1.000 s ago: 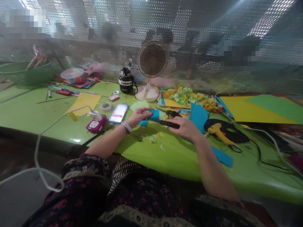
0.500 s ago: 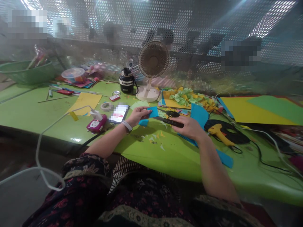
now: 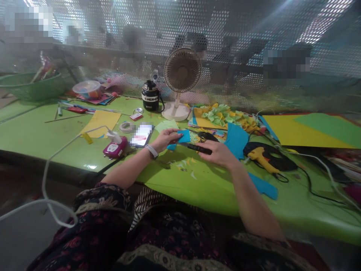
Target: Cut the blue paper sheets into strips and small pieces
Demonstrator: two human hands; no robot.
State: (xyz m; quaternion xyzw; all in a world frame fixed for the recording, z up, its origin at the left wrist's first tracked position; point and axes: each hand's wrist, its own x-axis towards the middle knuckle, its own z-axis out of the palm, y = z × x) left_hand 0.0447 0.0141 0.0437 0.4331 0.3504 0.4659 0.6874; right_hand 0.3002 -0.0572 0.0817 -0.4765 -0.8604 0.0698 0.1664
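Note:
Near the middle of the green table, my left hand [image 3: 168,139] pinches a small blue paper piece [image 3: 184,136]. My right hand [image 3: 216,151] is closed round a black-handled tool [image 3: 199,148], which looks like scissors, pointing left toward the paper. Another small blue piece [image 3: 171,147] lies under my left hand. Bits of cut paper [image 3: 184,164] are scattered on the table below both hands. Larger blue paper [image 3: 235,140] stands to the right of my right hand, and a blue strip [image 3: 263,186] lies beyond my right forearm.
A fan [image 3: 182,71] and black bottle [image 3: 150,96] stand behind. To the left are a phone [image 3: 141,135], tape roll [image 3: 126,127], purple socket block [image 3: 115,148] and white cable. A yellow glue gun [image 3: 263,160] and yellow sheets [image 3: 307,131] lie right.
My right hand has moved slightly left with the black-handled tool, closer to my left hand. The small blue paper has shifted a little right and down.

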